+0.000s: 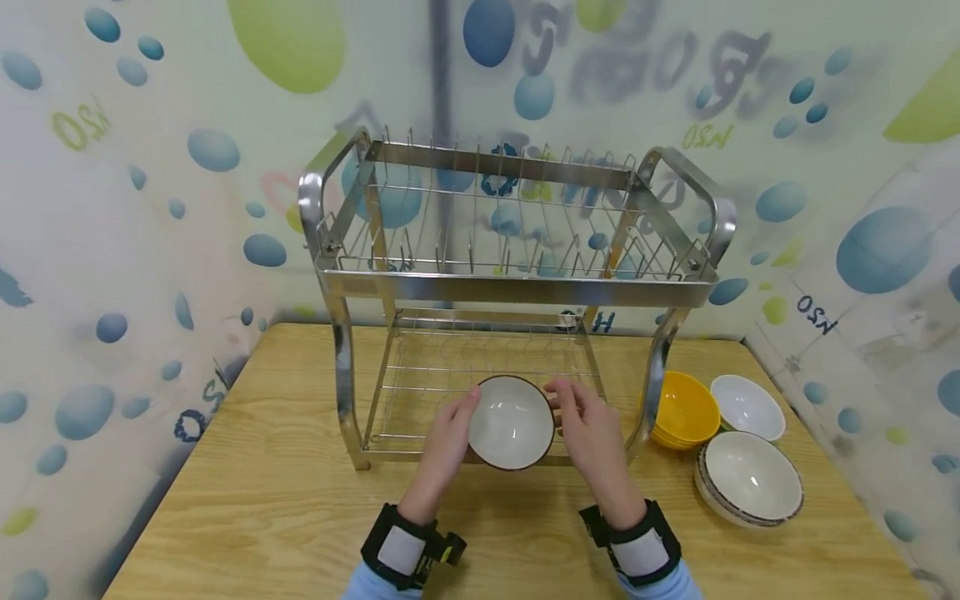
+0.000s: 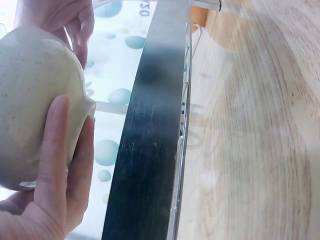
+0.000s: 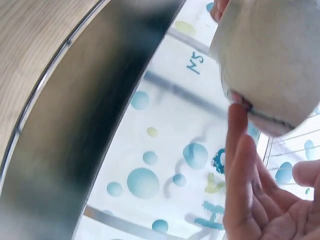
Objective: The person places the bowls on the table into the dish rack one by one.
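I view a metal dish rack (image 1: pixel 480 290) that stands toward the far edge of the wooden worktop (image 1: pixel 247 475), well apart from its left edge, with one wire tier above another. The dark-rimmed bowl (image 1: pixel 512 422), pale inside, is aloft before the lower tier, its mouth facing my head camera. The left grip (image 1: pixel 448 433), a person's bare hand, holds this bowl, thumb at the rim; in my left wrist view its fingers (image 2: pixel 56 145) lie along the outer wall. The right grip (image 1: pixel 596 433) is relaxed and not clasped round anything: my right wrist view shows a fingertip at the bowl's edge and the thumb apart from it. Toward the right edge of the worktop I note three groups: yellow bowls (image 1: pixel 684 408) just beside the rack, a white bowl (image 1: pixel 747 408) nearer the far right corner, and stacked speckled-rim bowls (image 1: pixel 752 475) nearer the front.
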